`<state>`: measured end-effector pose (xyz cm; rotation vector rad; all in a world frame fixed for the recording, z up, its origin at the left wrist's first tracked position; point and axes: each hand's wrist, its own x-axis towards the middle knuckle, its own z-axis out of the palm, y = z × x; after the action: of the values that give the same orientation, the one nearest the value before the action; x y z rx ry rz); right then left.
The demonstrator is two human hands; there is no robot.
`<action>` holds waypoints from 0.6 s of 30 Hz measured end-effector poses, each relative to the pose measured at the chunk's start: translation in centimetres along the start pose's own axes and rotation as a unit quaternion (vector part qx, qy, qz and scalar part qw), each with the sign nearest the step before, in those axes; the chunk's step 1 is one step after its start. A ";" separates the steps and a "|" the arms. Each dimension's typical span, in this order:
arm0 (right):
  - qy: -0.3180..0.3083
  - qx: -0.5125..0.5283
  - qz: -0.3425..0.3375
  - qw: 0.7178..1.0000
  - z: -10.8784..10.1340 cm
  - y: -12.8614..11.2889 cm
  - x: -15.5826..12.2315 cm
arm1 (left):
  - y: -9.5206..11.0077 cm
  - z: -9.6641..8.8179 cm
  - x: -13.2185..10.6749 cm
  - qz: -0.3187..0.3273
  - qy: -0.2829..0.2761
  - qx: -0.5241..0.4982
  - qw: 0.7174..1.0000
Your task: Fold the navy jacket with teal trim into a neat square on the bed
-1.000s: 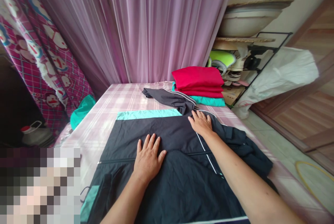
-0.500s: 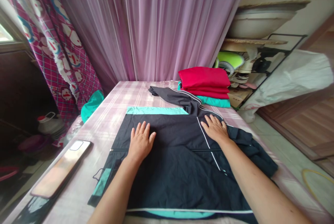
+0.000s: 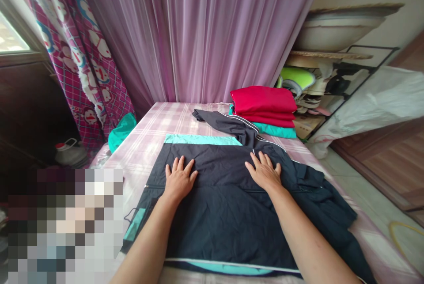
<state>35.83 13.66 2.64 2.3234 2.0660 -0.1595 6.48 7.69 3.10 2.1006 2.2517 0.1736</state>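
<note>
A dark navy jacket [image 3: 228, 226] with white piping and turquoise lining lies spread sideways across the table. My left hand [image 3: 180, 179] rests flat on its left part, fingers spread. Palm down, my right hand [image 3: 265, 172] lies open on the jacket's right part, holding nothing. One sleeve [image 3: 221, 123] stretches toward the back of the table. Bunched dark fabric [image 3: 331, 195] lies to the right of my right hand. My forearms cover parts of the jacket's near side.
Folded red cloth [image 3: 263, 100] sits on turquoise cloth [image 3: 276, 130] at the table's back right. A purple curtain [image 3: 205, 32] hangs behind the checked tablecloth [image 3: 150, 140]. On the right stands a rack with a large basin [image 3: 341, 32]. The lower left is pixelated.
My right hand has slid left and slightly toward me over the jacket. My left hand stays nearly in place. The view has turned slightly left, and the phone's area is now pixelated.
</note>
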 end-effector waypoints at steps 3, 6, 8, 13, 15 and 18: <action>0.002 0.002 0.000 1.000 0.2 0.3 0.1 | -1.6 -0.5 0.7 -0.005 0.031 -0.023 0.999; 0.004 0.000 -0.002 1.000 0.0 0.2 0.2 | -4.5 -1.7 1.9 -0.037 0.063 -0.005 0.997; 0.006 -0.002 0.000 1.000 0.0 0.1 0.1 | -6.6 -2.7 2.9 -0.091 0.049 0.027 0.994; 0.009 0.006 -0.004 1.000 0.2 0.0 0.0 | -9.9 -4.5 5.0 -0.195 -0.039 -0.007 0.980; 0.012 0.009 -0.005 1.000 0.3 0.1 0.1 | -10.5 -4.9 5.7 -0.209 -0.059 -0.029 0.976; 0.014 0.011 -0.007 1.000 0.3 0.1 0.1 | -11.1 -5.1 6.4 -0.215 -0.076 -0.039 0.973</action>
<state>35.90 13.71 2.37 2.3365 2.1053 -0.1511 -5.57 13.15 7.03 1.4847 2.4874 0.0736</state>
